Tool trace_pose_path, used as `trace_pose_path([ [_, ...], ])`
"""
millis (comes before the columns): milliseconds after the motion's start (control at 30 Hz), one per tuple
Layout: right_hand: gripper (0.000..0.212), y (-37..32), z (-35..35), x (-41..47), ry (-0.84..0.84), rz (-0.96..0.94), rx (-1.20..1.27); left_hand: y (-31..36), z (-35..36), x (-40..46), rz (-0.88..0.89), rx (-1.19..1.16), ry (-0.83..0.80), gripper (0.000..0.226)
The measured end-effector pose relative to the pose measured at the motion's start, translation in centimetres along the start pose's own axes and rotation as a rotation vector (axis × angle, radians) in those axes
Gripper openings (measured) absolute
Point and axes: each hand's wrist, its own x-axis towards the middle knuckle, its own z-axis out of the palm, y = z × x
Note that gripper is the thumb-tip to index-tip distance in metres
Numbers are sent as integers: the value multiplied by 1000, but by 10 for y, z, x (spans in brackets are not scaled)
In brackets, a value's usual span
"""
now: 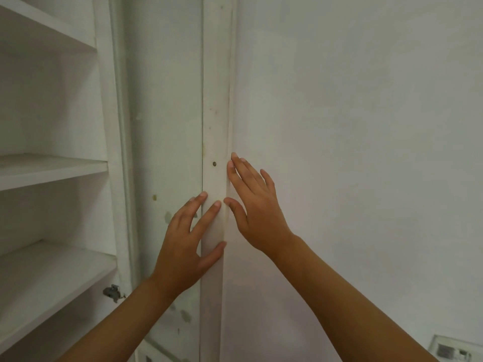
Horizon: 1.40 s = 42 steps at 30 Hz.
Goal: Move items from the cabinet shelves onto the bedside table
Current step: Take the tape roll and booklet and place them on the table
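A white cabinet stands open at the left, and its shelves [49, 169] show nothing on them. The open cabinet door [167, 126] is swung out toward a white wall. My left hand [183, 246] lies with spread, straight fingers on the door's edge strip [215, 126]. My right hand [257, 205] is flat against the wall [352, 152] just right of that strip, fingertips at the seam. Neither hand holds anything. No bedside table is in view.
A metal hinge [113, 292] sits on the cabinet frame at lower left. A small screw hole [214, 164] marks the door edge. A wall socket plate [450, 351] is at the bottom right corner.
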Motion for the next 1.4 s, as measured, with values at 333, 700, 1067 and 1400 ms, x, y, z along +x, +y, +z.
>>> trace_pose_path([
  [333,71,68,25,3,-100,19,-55,-17,65,18,-64,153,-94,89],
  [700,77,81,42,-11,-108,-10,-78,-26,84,20,-79,261,-110,91],
  [1067,78,55,31,-16,-145,121,-113,-27,47,20,-109,115,-189,81],
  [1400,61,-59,38,-15,-169,184,22,-64,-55,-31,-221,158,-188,77],
])
